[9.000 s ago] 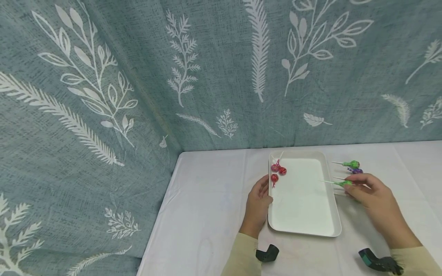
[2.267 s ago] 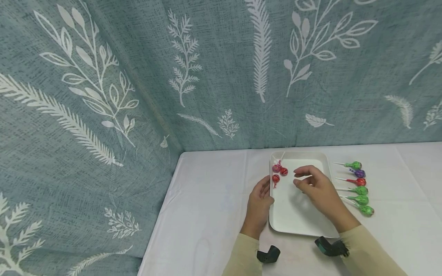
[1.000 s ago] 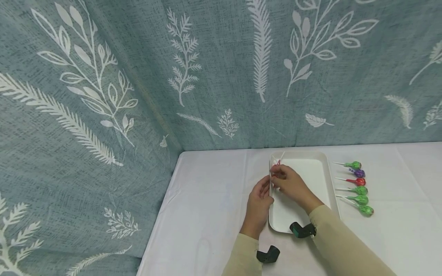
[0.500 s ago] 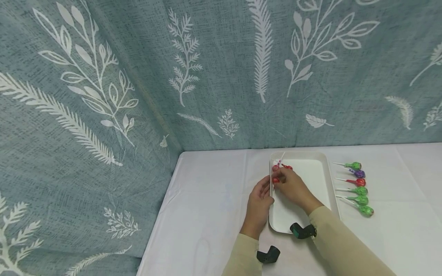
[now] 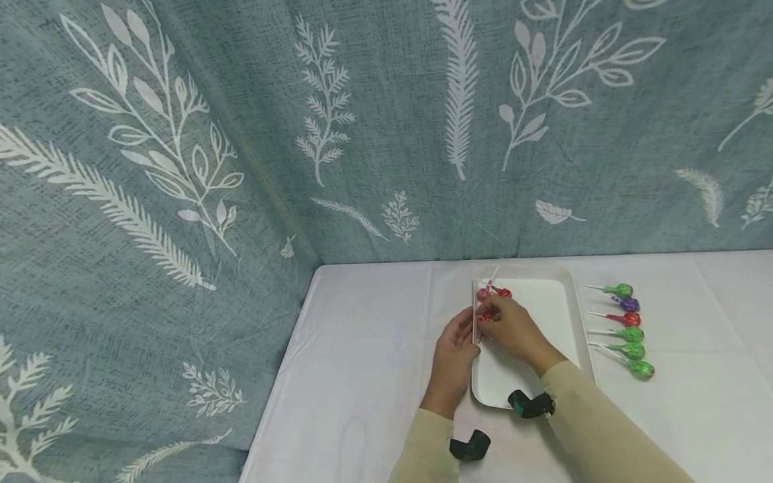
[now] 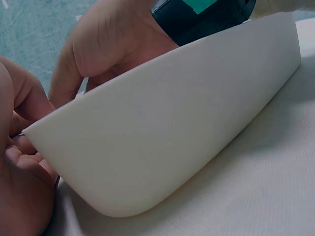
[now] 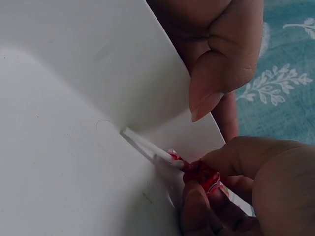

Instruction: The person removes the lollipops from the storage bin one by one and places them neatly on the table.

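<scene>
A white tray (image 5: 543,349) lies on the table in the head view. My left hand (image 5: 451,359) grips its left wall, thumb over the rim and fingers outside. Inside the tray, near that wall, my right hand (image 5: 516,329) pinches the wrapped head of a red lollipop (image 7: 202,176) between thumb and fingers. The lollipop's white stick (image 7: 147,145) points along the wall over the tray floor, seen in the right wrist view. Just beyond the right hand, two more lollipops, a pinkish-red one (image 5: 482,294) and a red one (image 5: 504,292), lie in the tray's far left corner.
Right of the tray, several lollipops lie in a column, sticks toward the tray: a green one (image 5: 622,290), a purple one (image 5: 629,304), a red one (image 5: 631,319) and more green ones below. A patterned teal curtain (image 5: 386,134) hangs behind the white-covered table (image 5: 362,376).
My right hand put a green lollipop down right of the tray, then crossed to the left wall and took hold of a red lollipop. Another red one there has shifted. The left hand stayed.
</scene>
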A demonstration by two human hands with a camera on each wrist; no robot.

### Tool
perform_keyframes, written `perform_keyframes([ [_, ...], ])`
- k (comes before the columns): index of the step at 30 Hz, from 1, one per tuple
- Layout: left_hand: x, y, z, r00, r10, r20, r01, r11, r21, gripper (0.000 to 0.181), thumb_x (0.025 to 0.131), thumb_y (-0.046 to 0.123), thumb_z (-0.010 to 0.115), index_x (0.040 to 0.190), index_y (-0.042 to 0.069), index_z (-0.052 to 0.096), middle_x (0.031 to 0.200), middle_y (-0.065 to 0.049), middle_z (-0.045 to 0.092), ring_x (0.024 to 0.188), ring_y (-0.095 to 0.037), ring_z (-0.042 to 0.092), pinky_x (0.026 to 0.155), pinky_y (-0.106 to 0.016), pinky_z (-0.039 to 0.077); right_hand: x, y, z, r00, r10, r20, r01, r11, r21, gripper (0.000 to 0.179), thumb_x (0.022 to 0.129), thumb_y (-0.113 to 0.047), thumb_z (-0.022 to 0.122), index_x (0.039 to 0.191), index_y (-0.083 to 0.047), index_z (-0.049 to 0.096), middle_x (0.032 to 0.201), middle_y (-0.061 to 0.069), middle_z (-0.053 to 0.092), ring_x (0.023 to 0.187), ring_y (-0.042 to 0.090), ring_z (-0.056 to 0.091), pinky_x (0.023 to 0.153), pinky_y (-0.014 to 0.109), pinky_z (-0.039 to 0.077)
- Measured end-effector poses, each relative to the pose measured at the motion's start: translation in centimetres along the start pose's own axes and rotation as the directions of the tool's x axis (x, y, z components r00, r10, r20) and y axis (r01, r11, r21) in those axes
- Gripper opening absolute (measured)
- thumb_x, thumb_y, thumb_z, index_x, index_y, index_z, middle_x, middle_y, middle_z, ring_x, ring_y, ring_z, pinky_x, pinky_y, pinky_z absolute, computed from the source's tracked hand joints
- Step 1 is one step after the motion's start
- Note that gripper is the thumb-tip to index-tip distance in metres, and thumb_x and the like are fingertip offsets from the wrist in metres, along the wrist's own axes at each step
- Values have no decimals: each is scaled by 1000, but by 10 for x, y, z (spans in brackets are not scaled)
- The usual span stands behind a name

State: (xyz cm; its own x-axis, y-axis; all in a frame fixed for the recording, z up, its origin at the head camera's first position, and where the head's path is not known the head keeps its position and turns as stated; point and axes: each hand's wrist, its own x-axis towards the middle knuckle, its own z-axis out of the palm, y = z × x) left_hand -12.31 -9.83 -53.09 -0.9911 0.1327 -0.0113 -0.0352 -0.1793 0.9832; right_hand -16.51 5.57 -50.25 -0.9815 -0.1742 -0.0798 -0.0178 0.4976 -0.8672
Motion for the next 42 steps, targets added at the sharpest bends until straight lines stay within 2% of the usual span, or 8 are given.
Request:
perform_keyframes([
  [9, 0, 0, 0, 1000, -3, -7, 3, 1000, 8, 73, 87, -15, 45, 159, -4, 48, 161, -20, 50, 150, -29, 47, 119, -30, 40, -1, -3, -3, 999, 8, -35, -9, 1000, -11, 12, 93, -3, 72, 102, 1, 79, 97, 10, 76, 89, 25, 67, 74, 35, 55],
  [17, 0, -1, 0, 1000, 5, 1, -5, 1000, 4, 73, 86, -14, 46, 159, -7, 46, 161, -21, 50, 150, -31, 46, 119, -31, 40, 0, 0, -1, 999, 32, 7, -32, 999, -20, 13, 93, -3, 77, 105, -1, 73, 98, 8, 73, 92, 25, 67, 73, 36, 57],
  [27, 1, -1, 0, 1000, -11, -4, 11, 1000, -3, 72, 88, -13, 48, 159, -4, 47, 162, -20, 49, 150, -31, 47, 117, -30, 43, 0, -2, -2, 1000, 24, 12, -24, 1000, 10, 15, 93, -4, 75, 104, 5, 77, 89, 7, 72, 76, 18, 67, 64, 33, 57],
  [33, 2, -1, 1, 999, -29, -14, 30, 999, 15, 71, 89, -13, 49, 159, -3, 49, 160, -17, 52, 149, -30, 49, 116, -31, 44, -4, -6, -5, 998, 68, 12, -68, 996, 52, 13, 97, -8, 72, 106, 2, 73, 89, 5, 72, 76, 18, 67, 65, 31, 55],
  [42, 1, -1, 0, 999, -31, -14, 31, 999, 20, 70, 90, -14, 49, 159, -2, 48, 160, -17, 52, 148, -30, 49, 117, -33, 44, -9, -5, -14, 996, 62, -56, -56, 994, 98, 17, 96, -6, 70, 111, 1, 72, 97, 8, 72, 81, 19, 67, 70, 33, 58],
])
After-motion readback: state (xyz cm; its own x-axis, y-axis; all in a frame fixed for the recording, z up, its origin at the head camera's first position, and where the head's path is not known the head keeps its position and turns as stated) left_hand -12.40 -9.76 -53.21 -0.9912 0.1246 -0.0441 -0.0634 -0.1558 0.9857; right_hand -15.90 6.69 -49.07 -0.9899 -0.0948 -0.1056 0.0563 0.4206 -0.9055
